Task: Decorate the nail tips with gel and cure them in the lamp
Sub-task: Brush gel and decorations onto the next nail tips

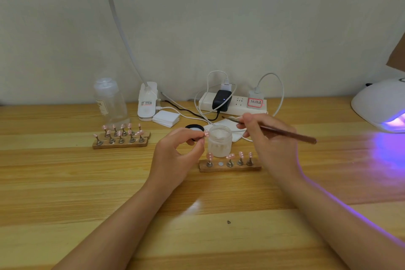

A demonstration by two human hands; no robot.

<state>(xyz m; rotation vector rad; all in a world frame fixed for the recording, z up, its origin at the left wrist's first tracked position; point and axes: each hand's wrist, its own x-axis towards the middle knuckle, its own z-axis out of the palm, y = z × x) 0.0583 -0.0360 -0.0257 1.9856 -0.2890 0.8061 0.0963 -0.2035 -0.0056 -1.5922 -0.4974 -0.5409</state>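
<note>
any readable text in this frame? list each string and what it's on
"AIL": partial word, left edge cut off, on the label of the clear bottle.
Sticker on the white clip lamp base: print too small to read.
Red-bordered label on the power strip: handwritten characters, blurred, unreadable.
Nothing legible on the gel jar, the brush or the curing lamp.

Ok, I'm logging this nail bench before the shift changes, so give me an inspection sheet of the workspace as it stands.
Surface: wooden table, violet glow at right.
Job's things: near wooden holder carries four nail tips, one slot bare; open gel jar; far holders full; curing lamp lit.
Clutter: clear bottle, wipe stack, black lid.
Grippers: left hand pinches a nail tip; right hand holds a brush.
Cables: white and black leads loop at the power strip.
Surroundings: plain wall, desk lamp.
</note>
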